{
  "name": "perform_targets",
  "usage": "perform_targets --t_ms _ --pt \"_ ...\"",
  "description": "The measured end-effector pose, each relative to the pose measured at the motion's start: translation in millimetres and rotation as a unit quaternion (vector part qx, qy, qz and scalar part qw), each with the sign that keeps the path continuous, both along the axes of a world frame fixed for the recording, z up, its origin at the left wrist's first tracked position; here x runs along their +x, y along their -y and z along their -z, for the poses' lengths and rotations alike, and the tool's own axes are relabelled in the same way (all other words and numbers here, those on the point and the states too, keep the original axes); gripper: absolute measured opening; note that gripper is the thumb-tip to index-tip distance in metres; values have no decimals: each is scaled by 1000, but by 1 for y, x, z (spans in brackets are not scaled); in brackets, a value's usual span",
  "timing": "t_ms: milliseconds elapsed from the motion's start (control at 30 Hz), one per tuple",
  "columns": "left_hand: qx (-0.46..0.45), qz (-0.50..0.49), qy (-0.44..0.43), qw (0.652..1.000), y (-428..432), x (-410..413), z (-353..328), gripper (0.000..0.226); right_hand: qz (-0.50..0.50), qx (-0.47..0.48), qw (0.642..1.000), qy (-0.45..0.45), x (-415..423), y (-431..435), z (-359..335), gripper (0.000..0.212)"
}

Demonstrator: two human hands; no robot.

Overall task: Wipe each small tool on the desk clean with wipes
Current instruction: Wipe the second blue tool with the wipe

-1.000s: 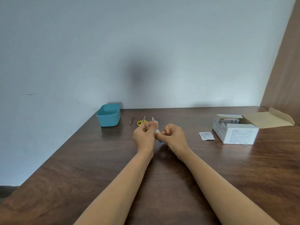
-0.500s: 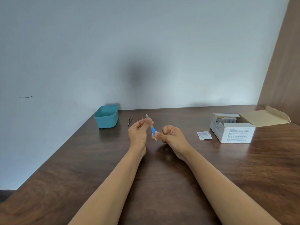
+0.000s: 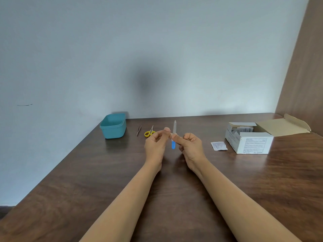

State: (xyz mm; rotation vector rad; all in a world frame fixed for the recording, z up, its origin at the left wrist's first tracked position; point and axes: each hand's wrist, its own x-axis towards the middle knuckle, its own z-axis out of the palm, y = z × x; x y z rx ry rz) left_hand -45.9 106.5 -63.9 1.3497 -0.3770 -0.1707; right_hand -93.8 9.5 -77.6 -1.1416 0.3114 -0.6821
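A nail file (image 3: pixel 174 127) with a blue handle stands upright above the desk (image 3: pixel 104 172) between my hands, blade up. My right hand (image 3: pixel 190 147) pinches it where blade meets handle. My left hand (image 3: pixel 155 144) is curled just left of it, its fingertips pinching a small pale wipe (image 3: pixel 171 135) against the file. Behind my left hand, yellow-handled scissors (image 3: pixel 149 132) and metal tweezers (image 3: pixel 139 130) lie on the desk.
A teal plastic tub (image 3: pixel 113 126) sits at the back left by the wall. An open white box of wipe sachets (image 3: pixel 251 138) stands at the right, with a torn sachet (image 3: pixel 218 145) lying beside it. A brown panel closes the right side.
The file has turned from tilted to upright, its blade now standing above both hands. My left hand has slid from the blade's top down to its base.
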Motion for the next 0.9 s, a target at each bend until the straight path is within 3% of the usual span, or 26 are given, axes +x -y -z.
perform_targets --t_ms 167,300,567,900 --pt "110 70 45 990 -4 0 0 31 11 103 994 41 -2 6 -3 46" --pt "132 138 30 981 -6 -3 -7 29 -27 153 985 75 -4 5 -5 39" --pt "126 174 20 976 -8 -2 -10 19 -69 170 979 84 -8 8 -8 38" --pt "148 200 22 968 -6 0 -9 22 -44 159 983 85 -8 17 -9 37"
